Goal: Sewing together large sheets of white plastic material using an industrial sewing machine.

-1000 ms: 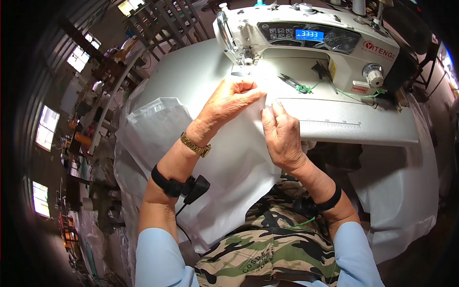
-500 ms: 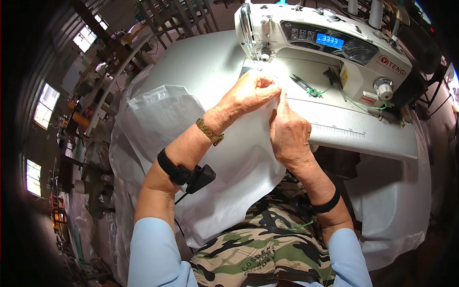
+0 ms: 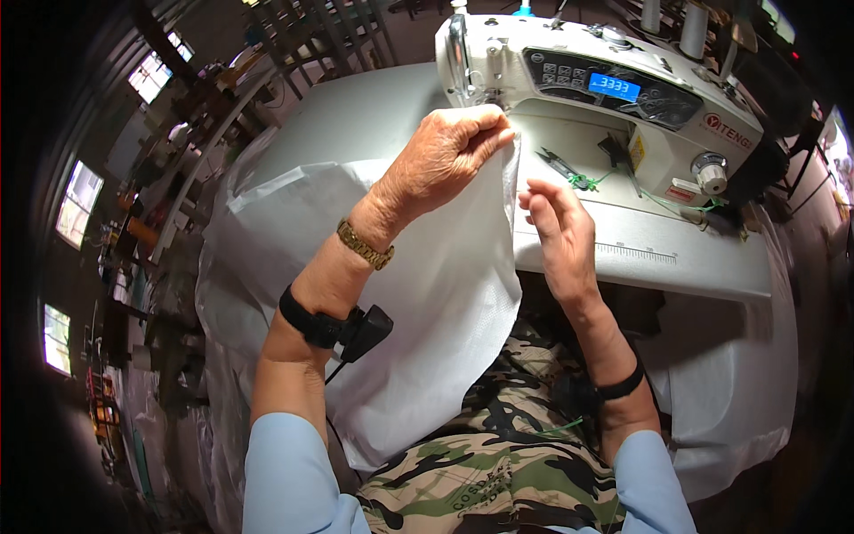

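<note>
Thumb and fingers of my left hand (image 3: pixel 449 156) pinch the upper corner of a white plastic-like sheet (image 3: pixel 427 303), lifted just in front of the needle area. From there the sheet hangs down over the table edge and onto my lap. To the right of its edge, my right hand (image 3: pixel 565 236) is off the sheet, its fingers loosely curled and apart, with nothing in them. A white sewing machine (image 3: pixel 605 80) with a lit blue display stands behind both hands. Its needle and presser foot are mostly hidden by my left hand.
Small thread snips (image 3: pixel 560 165) with green thread lie on the machine bed, right of the needle area. A printed ruler scale (image 3: pixel 636 254) runs along the table's front. White thread cones (image 3: pixel 694 34) stand behind the machine. More white sheeting (image 3: pixel 729 383) hangs at the right.
My left hand has risen slightly, lifting the sheet's corner. My right hand has let go of the sheet and drawn back to the right, its fingers opening.
</note>
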Action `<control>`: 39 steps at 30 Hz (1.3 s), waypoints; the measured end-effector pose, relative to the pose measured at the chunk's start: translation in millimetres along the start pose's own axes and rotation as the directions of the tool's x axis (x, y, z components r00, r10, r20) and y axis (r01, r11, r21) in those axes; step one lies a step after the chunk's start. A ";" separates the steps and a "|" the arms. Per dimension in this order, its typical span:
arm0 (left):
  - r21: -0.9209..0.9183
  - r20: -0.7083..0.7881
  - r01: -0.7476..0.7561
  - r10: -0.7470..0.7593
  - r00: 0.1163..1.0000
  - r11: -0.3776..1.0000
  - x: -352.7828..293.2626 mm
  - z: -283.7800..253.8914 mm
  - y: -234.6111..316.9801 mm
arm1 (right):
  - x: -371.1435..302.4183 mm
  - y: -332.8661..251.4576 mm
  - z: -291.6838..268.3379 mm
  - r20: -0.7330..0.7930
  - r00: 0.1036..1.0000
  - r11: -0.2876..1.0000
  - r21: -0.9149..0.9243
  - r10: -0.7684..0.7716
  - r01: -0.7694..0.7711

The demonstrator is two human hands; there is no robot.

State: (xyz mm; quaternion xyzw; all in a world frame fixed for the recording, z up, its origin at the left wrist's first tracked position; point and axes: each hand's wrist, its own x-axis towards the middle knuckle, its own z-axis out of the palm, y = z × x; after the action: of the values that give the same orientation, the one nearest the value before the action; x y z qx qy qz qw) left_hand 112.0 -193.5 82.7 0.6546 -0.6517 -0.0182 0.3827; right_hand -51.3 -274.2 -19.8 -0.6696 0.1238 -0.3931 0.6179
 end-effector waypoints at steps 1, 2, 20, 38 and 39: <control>-0.023 0.003 0.008 -0.008 1.000 1.000 0.3 2.2 -0.3 | 10.4 0.9 1.9 0.033 0.999 0.994 0.112 0.008 -0.012; -0.052 -0.013 -0.034 0.034 0.999 0.998 1.1 4.2 -0.8 | 19.3 2.9 7.3 0.081 0.997 0.982 0.190 0.005 -0.021; -0.589 0.367 0.429 -0.246 0.897 0.685 17.3 18.4 -101.5 | 43.2 3.9 40.2 0.146 0.972 0.455 -0.864 -0.185 0.216; -0.020 0.233 0.292 -0.279 0.931 0.956 22.1 37.7 -107.1 | 50.3 28.1 45.8 0.153 0.987 0.224 -0.962 -0.045 0.159; -0.020 0.194 0.254 -0.246 0.950 0.967 20.9 41.5 -111.1 | 49.2 28.6 44.9 0.135 0.985 0.278 -0.947 -0.107 0.160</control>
State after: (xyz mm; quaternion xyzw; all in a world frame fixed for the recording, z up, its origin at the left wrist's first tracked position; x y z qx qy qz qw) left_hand 186.7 -247.2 4.9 0.7184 -0.5965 -0.1435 0.3279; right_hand 20.8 -279.3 -24.6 -0.9218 0.2634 -0.2770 0.0652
